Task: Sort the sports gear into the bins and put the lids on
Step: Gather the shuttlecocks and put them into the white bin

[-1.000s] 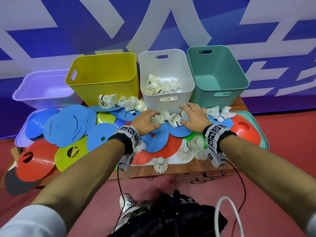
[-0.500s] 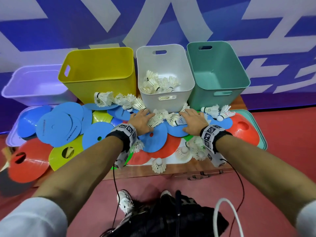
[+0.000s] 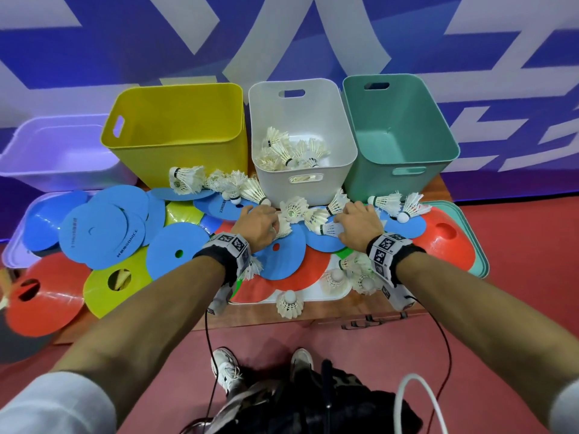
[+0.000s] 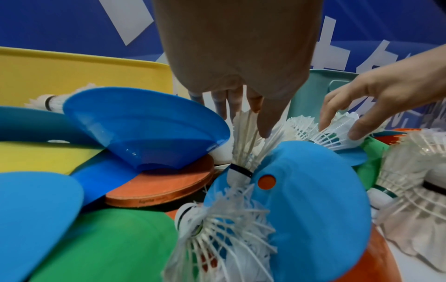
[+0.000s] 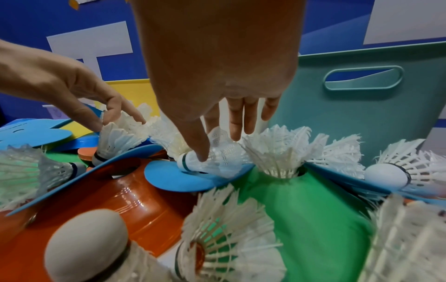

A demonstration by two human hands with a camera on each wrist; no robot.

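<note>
Both hands work among white feather shuttlecocks lying on coloured disc cones just in front of the white bin [image 3: 347, 142], which holds several shuttlecocks. My left hand [image 3: 275, 225] pinches the feathers of one shuttlecock [image 4: 243, 137] between thumb and fingers. My right hand [image 3: 340, 225] grips another shuttlecock [image 5: 214, 160], thumb on its skirt near the cork and fingers behind it. More shuttlecocks [image 3: 289, 303] lie loose by the table's front edge and beside the yellow bin [image 3: 175, 130]. The teal bin [image 3: 398, 130] stands on the right with nothing showing inside.
Blue, red, yellow and green disc cones [image 3: 100, 233] overlap across the table. A lavender bin [image 3: 56, 148] stands at the far left. A teal lid [image 3: 470, 227] lies under cones at the right, a table-tennis paddle [image 4: 159, 187] under the blue cones. Cables hang from both wrists.
Both hands stayed in front of the white bin and their fingers have curled onto shuttlecocks there. The head view has shifted slightly downward.
</note>
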